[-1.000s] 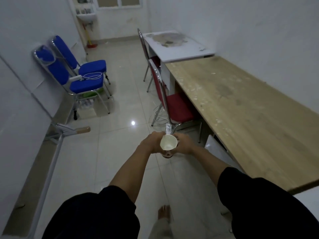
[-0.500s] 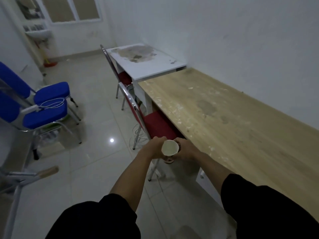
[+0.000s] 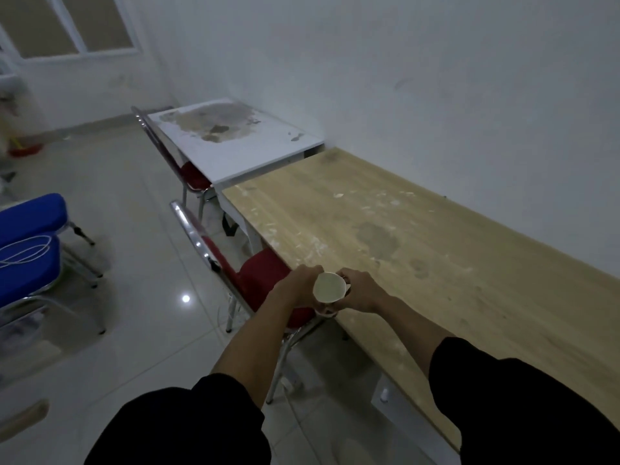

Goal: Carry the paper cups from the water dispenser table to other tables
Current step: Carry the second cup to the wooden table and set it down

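Head view looks down on two bare forearms stretched forward; the left hand (image 3: 298, 285) and the right hand (image 3: 360, 290) meet around a paper cup (image 3: 330, 287), fingers of both curled about its sides, its open mouth tipped toward the camera; a second rim seems to show just under it, so there may be more than one cup nested, though I cannot tell for sure. The cup is held in the air just at the near left edge of the wooden table (image 3: 436, 263), not yet resting on it.

As a judgement, the carrying leg is nearly over: the cup is away from the dispenser table, which is out of sight, and what is left is to set it down on a table top; whether more cups wait to be fetched cannot be told from here.

Around it: a red chair (image 3: 265, 276) stands tucked against the wooden table directly under the hands, and would block a step closer but not a reach over it; farther off a white table (image 3: 241, 156) with a stained top abuts the wooden one, a second red chair (image 3: 193, 176) at its left side; blue chairs (image 3: 30, 250) with a coiled white cable (image 3: 25, 251) stand well apart at the left; the wooden top is bare save for pale flecks and dark stains.
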